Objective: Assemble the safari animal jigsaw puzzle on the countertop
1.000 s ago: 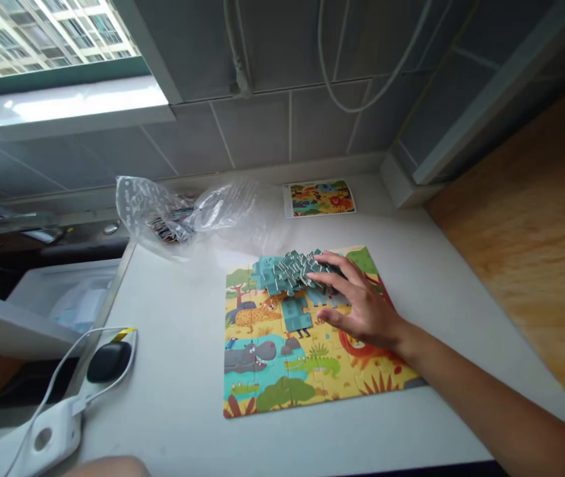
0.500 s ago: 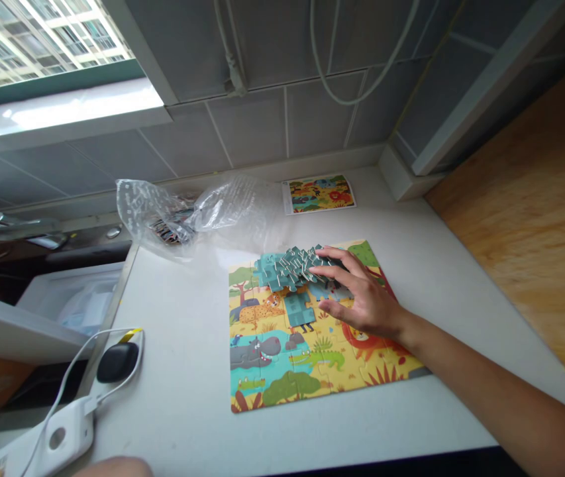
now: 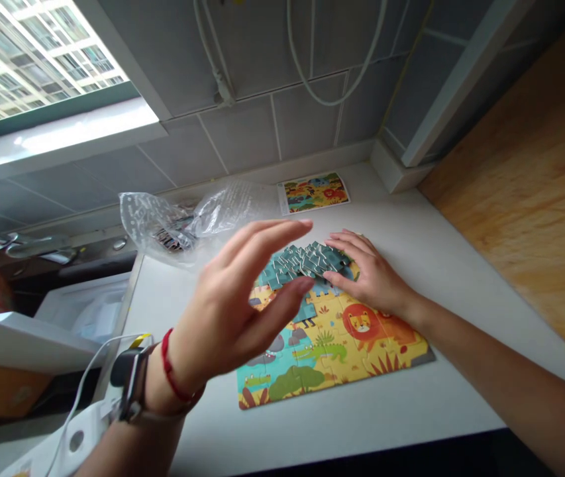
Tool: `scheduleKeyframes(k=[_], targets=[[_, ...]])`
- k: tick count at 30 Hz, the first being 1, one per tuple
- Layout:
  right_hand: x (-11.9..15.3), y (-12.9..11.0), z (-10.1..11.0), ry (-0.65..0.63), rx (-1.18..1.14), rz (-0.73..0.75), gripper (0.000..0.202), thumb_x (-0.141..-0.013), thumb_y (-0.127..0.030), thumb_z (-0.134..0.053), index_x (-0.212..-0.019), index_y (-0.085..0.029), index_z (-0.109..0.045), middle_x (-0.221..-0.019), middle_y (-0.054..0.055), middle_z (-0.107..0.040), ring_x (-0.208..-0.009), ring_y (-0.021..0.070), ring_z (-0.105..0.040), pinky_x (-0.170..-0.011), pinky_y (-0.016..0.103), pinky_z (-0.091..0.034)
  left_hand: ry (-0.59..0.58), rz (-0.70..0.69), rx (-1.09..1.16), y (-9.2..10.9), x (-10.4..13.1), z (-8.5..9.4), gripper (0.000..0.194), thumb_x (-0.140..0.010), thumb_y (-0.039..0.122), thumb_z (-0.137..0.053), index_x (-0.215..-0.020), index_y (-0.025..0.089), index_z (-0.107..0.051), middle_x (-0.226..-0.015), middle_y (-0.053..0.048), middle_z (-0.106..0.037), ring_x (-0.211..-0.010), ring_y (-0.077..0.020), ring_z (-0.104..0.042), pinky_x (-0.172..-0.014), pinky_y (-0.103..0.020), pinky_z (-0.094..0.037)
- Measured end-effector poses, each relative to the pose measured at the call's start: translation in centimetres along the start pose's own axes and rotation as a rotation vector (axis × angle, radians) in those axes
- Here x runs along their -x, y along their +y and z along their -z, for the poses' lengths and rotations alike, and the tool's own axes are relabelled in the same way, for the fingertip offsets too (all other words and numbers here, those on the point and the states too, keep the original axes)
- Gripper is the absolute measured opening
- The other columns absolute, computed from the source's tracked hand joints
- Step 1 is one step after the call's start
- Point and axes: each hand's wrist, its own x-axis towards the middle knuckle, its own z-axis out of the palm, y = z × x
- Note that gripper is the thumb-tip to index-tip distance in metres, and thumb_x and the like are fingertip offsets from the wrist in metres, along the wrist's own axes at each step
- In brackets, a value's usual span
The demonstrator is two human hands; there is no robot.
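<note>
An assembled jigsaw puzzle (image 3: 312,371) with cartoon animals lies on the counter. On its upper part sits a heap of loose puzzle pieces (image 3: 307,260), mostly blue-green backs up. My right hand (image 3: 371,275) is at the heap's right end, thumb and fingers apart on either side of it, seemingly touching it. Over the puzzle's left part hovers my left hand (image 3: 237,305), open in a wide C shape with nothing in it. It hides part of the puzzle and the heap's left edge. A single blue-green piece (image 3: 306,310) lies just below the heap.
Behind the puzzle are a clear plastic bag (image 3: 222,209) with things inside and a small picture card (image 3: 314,192). At left stand a power strip (image 3: 81,430) with a white cable and a sink with a faucet (image 3: 38,246). A wooden panel (image 3: 520,199) borders the right.
My left hand has come in from the lower left and now hovers over the puzzle. My right hand has shifted to the heap's right end. The view has tilted slightly.
</note>
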Motion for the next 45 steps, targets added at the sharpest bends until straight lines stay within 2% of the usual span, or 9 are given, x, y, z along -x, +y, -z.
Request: scheduleKeyframes(k=[3, 5, 7, 10, 16, 26, 32, 40, 45], targets=[[0.1, 0.6, -0.2, -0.09, 0.045, 0.02, 0.068, -0.09, -0.044, -0.078, -0.153, -0.028, -0.057, -0.156, 0.011, -0.06, -0.157, 0.0414, -0.039, -0.124, 0.07, -0.039, -0.266, -0.077, -0.185, -1.7, -0.2, -2.6, 0.065, -0.1, 0.049, -0.069, -0.157, 0.027, -0.048, -0.164, -0.014, -0.048, -0.152, -0.0403, -0.045, -0.122, -0.062, -0.046], [0.1, 0.8, -0.2, -0.126, 0.047, 0.038, 0.071, -0.09, -0.041, -0.078, -0.155, -0.027, -0.054, -0.157, 0.011, -0.06, -0.156, 0.0403, -0.041, -0.124, 0.069, -0.039, -0.351, -0.063, -0.27, -3.4, -0.1, -4.9, 0.074, -0.097, 0.05, -0.072, -0.16, 0.022, -0.043, -0.171, -0.019, -0.036, -0.159, -0.0454, -0.031, -0.123, -0.067, -0.042], [0.0, 0.8, 0.0, -0.131, 0.04, 0.05, 0.07, -0.09, -0.035, -0.076, -0.156, -0.027, -0.054, -0.154, 0.011, -0.062, -0.153, 0.038, -0.046, -0.124, 0.066, -0.04, -0.394, -0.074, -0.291, -4.7, 0.1, -6.8, 0.07, -0.099, 0.045, -0.071, -0.159, 0.025, -0.043, -0.171, -0.017, -0.036, -0.16, -0.0434, -0.032, -0.124, -0.065, -0.042], [-0.2, 0.8, 0.5, -0.125, 0.03, 0.052, 0.068, -0.088, -0.028, -0.074, -0.154, -0.026, -0.056, -0.15, 0.012, -0.065, -0.147, 0.0359, -0.054, -0.122, 0.063, -0.043, -0.373, -0.098, -0.322, -5.3, 0.4, -8.1, 0.055, -0.102, 0.034, -0.067, -0.153, 0.027, -0.051, -0.163, -0.013, -0.051, -0.153, -0.0391, -0.045, -0.121, -0.062, -0.047], [-0.8, 0.6, 1.3, -0.138, 0.001, 0.1, 0.052, -0.088, -0.025, -0.076, -0.139, -0.026, -0.067, -0.135, 0.01, -0.072, -0.13, 0.0317, -0.063, -0.114, 0.055, -0.051, -0.327, -0.104, -0.316, -5.0, -0.1, -7.4, 0.038, -0.1, 0.027, -0.067, -0.138, 0.025, -0.062, -0.148, -0.011, -0.063, -0.135, -0.0318, -0.062, -0.111, -0.054, -0.058], [-0.9, 0.9, 1.4, -0.111, -0.002, 0.101, 0.035, -0.09, -0.027, -0.081, -0.124, -0.025, -0.075, -0.12, 0.009, -0.075, -0.118, 0.0307, -0.066, -0.105, 0.05, -0.056, -0.283, -0.024, -0.346, -6.1, -0.4, -6.4, 0.041, -0.095, 0.017, -0.059, -0.135, 0.025, -0.062, -0.14, -0.008, -0.071, -0.122, -0.0283, -0.072, -0.1, -0.047, -0.065], [-0.8, 1.0, 1.1, -0.057, -0.004, 0.068, 0.033, -0.09, -0.028, -0.08, -0.123, -0.026, -0.076, -0.122, 0.009, -0.072, -0.116, 0.0304, -0.067, -0.104, 0.05, -0.058, -0.331, -0.003, -0.37, -6.4, -0.4, -5.4, 0.042, -0.09, 0.015, -0.06, -0.132, 0.022, -0.061, -0.151, -0.013, -0.063, -0.125, -0.0311, -0.071, -0.1, -0.048, -0.064], [-0.7, 0.0, 1.0, -0.03, -0.131, 0.089, 0.028, -0.094, -0.032, -0.076, -0.121, -0.025, -0.077, -0.12, 0.01, -0.073, -0.114, 0.0279, -0.071, -0.104, 0.047, -0.059, -0.36, -0.124, -0.384, -5.4, 0.0, -7.3, 0.053, -0.098, 0.026, -0.068, -0.149, 0.026, -0.052, -0.161, -0.01, -0.055, -0.144, -0.0343, -0.055, -0.115, -0.056, -0.051], [-0.7, -0.5, 1.0, 0.029, -0.247, 0.02, 0.021, -0.097, -0.032, -0.069, -0.113, -0.022, -0.08, -0.114, 0.009, -0.08, -0.107, 0.0252, -0.076, -0.098, 0.042, -0.062, -0.291, -0.131, -0.444, -5.4, 0.1, -7.9, 0.027, -0.105, 0.025, -0.059, -0.131, 0.026, -0.067, -0.148, -0.006, -0.067, -0.135, -0.0333, -0.062, -0.109, -0.055, -0.053]])
